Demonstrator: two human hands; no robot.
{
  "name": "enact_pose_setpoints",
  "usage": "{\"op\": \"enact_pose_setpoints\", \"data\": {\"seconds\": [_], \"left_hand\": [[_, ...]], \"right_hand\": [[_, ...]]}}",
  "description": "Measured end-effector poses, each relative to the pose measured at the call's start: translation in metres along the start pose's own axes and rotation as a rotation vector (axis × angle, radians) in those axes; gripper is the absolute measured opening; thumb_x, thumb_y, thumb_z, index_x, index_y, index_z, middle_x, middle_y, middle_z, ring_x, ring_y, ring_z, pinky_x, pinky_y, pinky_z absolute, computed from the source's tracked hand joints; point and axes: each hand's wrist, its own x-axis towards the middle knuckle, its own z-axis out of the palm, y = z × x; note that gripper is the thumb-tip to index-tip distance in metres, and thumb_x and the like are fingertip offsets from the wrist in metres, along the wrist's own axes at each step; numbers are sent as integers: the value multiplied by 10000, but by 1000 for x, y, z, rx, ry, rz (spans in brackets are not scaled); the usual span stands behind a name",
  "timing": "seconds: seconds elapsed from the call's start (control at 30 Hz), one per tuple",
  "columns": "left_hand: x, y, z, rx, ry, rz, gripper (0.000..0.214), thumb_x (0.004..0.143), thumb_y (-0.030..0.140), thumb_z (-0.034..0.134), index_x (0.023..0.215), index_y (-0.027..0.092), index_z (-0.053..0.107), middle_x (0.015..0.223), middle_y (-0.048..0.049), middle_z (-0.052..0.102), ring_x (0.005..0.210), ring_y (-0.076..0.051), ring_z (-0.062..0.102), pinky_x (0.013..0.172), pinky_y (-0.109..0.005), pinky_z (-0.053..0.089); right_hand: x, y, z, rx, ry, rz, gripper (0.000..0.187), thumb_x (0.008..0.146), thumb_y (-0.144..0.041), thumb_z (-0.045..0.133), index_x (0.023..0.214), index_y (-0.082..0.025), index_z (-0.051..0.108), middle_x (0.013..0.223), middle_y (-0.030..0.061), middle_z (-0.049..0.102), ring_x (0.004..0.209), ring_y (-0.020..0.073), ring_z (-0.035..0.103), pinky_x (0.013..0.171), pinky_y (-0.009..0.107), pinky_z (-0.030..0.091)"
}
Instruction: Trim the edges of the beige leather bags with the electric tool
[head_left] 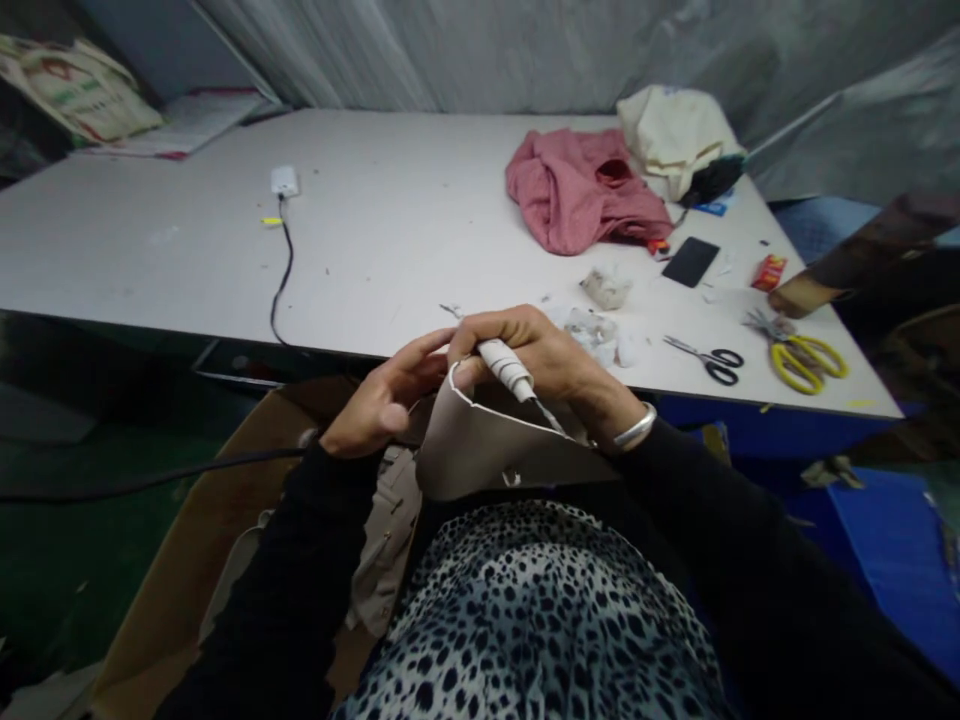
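My right hand (pixel 536 350) is closed around a slim tool with a white-wrapped handle (pixel 508 370). A thin dark metal shaft runs from the handle toward my wrist. The same hand's thumb pinches the edge of a curved, grey-beige leather-like piece (pixel 472 445), which hangs in front of my apron. A small pale mark or tab (pixel 512 479) shows on its face. Beside that piece's left end is my left hand (pixel 386 395), fingers stretched out and thumb apart; its fingertips are partly hidden near my right hand, so contact is unclear.
On the white table (pixel 375 220) lie black scissors (pixel 709 360), yellow-handled scissors (pixel 806 358), a dark phone-like slab (pixel 691 261), pink cloth (pixel 562 190) and a cabled white box (pixel 284 181). An open cardboard box (pixel 172 580) with beige pieces stands at lower left, a blue bin (pixel 892 550) at right.
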Motion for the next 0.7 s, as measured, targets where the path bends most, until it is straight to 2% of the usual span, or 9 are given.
{"op": "enact_pose_setpoints", "data": {"seconds": [0.07, 0.1, 0.17, 0.23, 0.3, 0.43, 0.5, 0.6, 0.7], "left_hand": [[-12, -12, -3, -69, 32, -56, 1067, 661, 758, 783, 1519, 206, 469, 1372, -185, 658, 1247, -422, 629, 1024, -528, 512], [-21, -19, -6, -24, 51, -96, 1037, 646, 708, 824, 1488, 192, 507, 1318, -179, 687, 1212, -418, 646, 1006, -516, 524], [-38, -31, -14, 178, 36, -237, 851, 558, 579, 925, 1247, 131, 702, 1100, -154, 759, 1096, -416, 684, 947, -476, 559], [-54, -41, -21, 355, 41, -336, 602, 534, 489, 942, 976, 116, 775, 909, -128, 767, 982, -398, 702, 863, -440, 589], [-67, -47, -26, 453, 83, -358, 462, 594, 484, 891, 860, 125, 772, 835, -120, 756, 889, -359, 705, 772, -406, 602], [-78, -52, -22, 567, 193, -301, 413, 733, 552, 738, 803, 146, 770, 774, -105, 750, 766, -298, 689, 672, -361, 592], [-80, -56, -16, 627, 267, -272, 392, 749, 534, 726, 804, 149, 775, 780, -96, 762, 789, -307, 705, 716, -363, 599], [-85, -71, -8, 667, 375, -223, 392, 781, 466, 744, 999, 144, 791, 1002, -109, 800, 963, -328, 731, 882, -383, 590], [-95, -88, -8, 667, 413, -171, 428, 835, 413, 732, 1176, 154, 755, 1205, -125, 769, 1128, -323, 704, 1020, -408, 539]], "right_hand": [[-4, 9, 4, -22, -51, -45, 176, 896, -338, 758, 837, -182, 702, 799, -20, 670, 677, 112, 577, 627, 229, 444], [-7, 15, 8, -99, -81, -82, 138, 906, -311, 750, 855, -188, 715, 842, -14, 681, 734, 123, 600, 676, 237, 457], [-13, 26, 17, -324, -138, -150, 62, 932, -259, 723, 911, -205, 742, 873, -11, 679, 814, 139, 611, 760, 250, 457], [-18, 35, 27, -498, -169, -195, 65, 959, -235, 691, 954, -214, 753, 879, -11, 678, 831, 143, 598, 786, 252, 445], [-20, 41, 36, -618, -177, -239, 81, 970, -241, 683, 981, -213, 758, 886, -3, 681, 828, 149, 588, 771, 255, 436], [-19, 45, 50, -900, -110, -346, 122, 958, -302, 700, 1033, -229, 763, 869, 23, 697, 866, 196, 601, 748, 302, 429], [-23, 44, 53, -992, -27, -388, 128, 972, -255, 673, 1074, -235, 747, 931, 37, 743, 965, 219, 630, 811, 329, 450], [-46, 39, 48, -945, 193, -413, 163, 997, -184, 623, 1134, -228, 702, 1206, 55, 754, 1157, 219, 640, 979, 372, 470], [-91, 35, 34, -768, 622, -301, 164, 952, -273, 717, 1113, -254, 686, 1262, 57, 733, 1179, 228, 656, 1022, 403, 491]]}}
